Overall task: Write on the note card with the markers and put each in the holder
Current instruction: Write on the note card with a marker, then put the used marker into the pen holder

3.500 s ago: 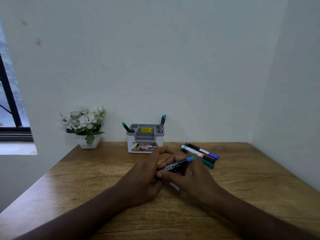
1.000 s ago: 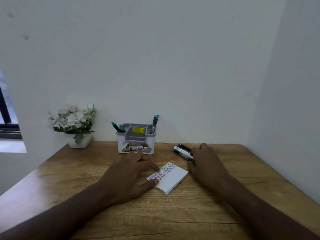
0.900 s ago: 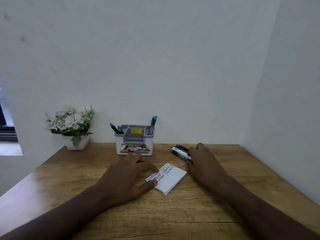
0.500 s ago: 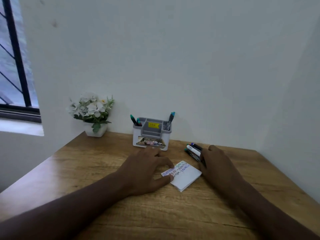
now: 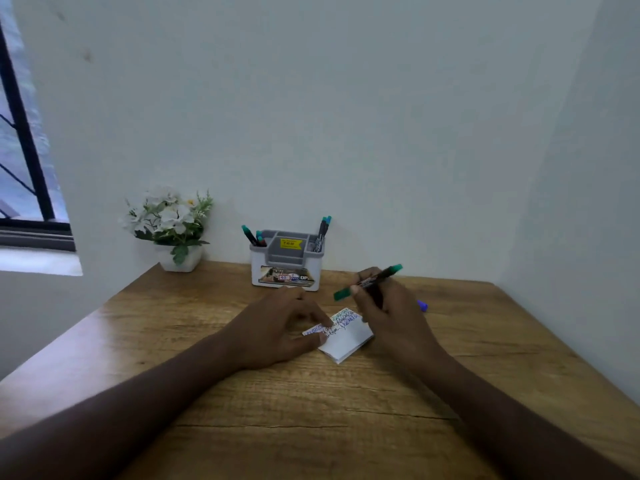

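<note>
While the right hand (image 5: 388,317) pinches a green-capped marker (image 5: 367,282) between thumb and fingers, raised and slanting over the far edge of the note card (image 5: 346,337), the left hand (image 5: 277,327) lies with fingertips pressing the card's left edge flat on the wooden table (image 5: 311,410). Handwritten lines (several colours) cross the card's far half. Right of the hand peeks a blue marker tip (image 5: 422,305). Farther back stands the grey-and-white holder (image 5: 286,261), markers upright inside, with a flower pot (image 5: 176,233) to its left.
</note>
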Demonstrator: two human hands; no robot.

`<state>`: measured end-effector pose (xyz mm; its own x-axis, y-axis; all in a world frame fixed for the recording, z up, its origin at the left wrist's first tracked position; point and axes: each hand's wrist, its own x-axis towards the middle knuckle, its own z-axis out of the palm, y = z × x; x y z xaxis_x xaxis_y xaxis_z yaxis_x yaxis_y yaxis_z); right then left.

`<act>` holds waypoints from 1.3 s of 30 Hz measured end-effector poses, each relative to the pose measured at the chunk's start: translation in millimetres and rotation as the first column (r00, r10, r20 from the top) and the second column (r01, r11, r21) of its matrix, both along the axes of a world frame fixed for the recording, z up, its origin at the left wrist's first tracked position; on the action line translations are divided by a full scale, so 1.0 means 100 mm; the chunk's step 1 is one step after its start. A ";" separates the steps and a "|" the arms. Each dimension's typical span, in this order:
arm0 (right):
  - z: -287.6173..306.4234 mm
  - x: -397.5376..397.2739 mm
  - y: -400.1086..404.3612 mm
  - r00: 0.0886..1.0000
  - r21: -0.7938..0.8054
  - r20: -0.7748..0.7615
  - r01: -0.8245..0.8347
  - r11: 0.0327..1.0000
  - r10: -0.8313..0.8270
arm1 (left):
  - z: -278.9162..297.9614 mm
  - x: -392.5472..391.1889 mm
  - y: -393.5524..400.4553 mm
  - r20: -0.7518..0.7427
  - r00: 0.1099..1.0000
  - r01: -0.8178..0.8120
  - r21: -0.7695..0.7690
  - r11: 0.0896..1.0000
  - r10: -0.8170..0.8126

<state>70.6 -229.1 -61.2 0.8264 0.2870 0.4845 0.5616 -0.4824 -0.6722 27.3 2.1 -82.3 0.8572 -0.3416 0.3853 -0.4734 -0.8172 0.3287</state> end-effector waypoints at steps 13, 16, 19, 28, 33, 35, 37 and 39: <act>-0.05 -0.13 0.07 0.896 0.344 -0.283 -0.237 0.908 0.341 | 0.04 -0.07 0.01 0.126 0.991 -0.038 -0.021 0.999 0.040; -0.07 -0.10 0.08 0.869 0.427 -0.284 -0.264 0.865 0.406 | 0.06 -0.06 -0.03 0.131 0.991 0.037 0.046 0.998 -0.043; -0.10 -0.11 0.08 0.867 0.460 -0.294 -0.242 0.854 0.403 | 0.03 -0.03 -0.05 0.129 0.990 0.048 0.078 0.996 -0.058; -0.11 -0.18 0.14 0.966 0.190 -0.167 -0.167 0.968 0.199 | 0.07 -0.06 -0.21 0.098 0.995 -0.047 0.116 0.992 0.035; -0.08 -0.25 0.13 0.981 0.133 -0.141 -0.113 0.985 0.132 | 0.11 -0.10 -0.23 0.078 0.997 -0.002 -0.014 1.000 0.003; -0.04 -0.27 0.12 0.982 0.131 -0.141 -0.109 0.985 0.127 | 0.12 -0.12 -0.23 0.115 0.993 0.024 -0.021 0.999 -0.021; -0.02 -0.30 0.12 0.978 0.054 -0.154 -0.137 0.989 0.144 | 0.14 -0.14 -0.21 0.172 0.984 0.050 -0.016 0.999 -0.047; -0.02 -0.36 0.12 0.968 -0.044 -0.178 -0.190 0.981 0.179 | 0.14 -0.17 -0.19 0.247 0.968 0.046 0.009 0.999 -0.047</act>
<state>34.5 -217.3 -63.5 0.8258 0.4664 0.3170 0.5231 -0.4236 -0.7396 10.6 -16.9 -68.7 0.7184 -0.3803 0.5824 -0.5772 -0.7932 0.1940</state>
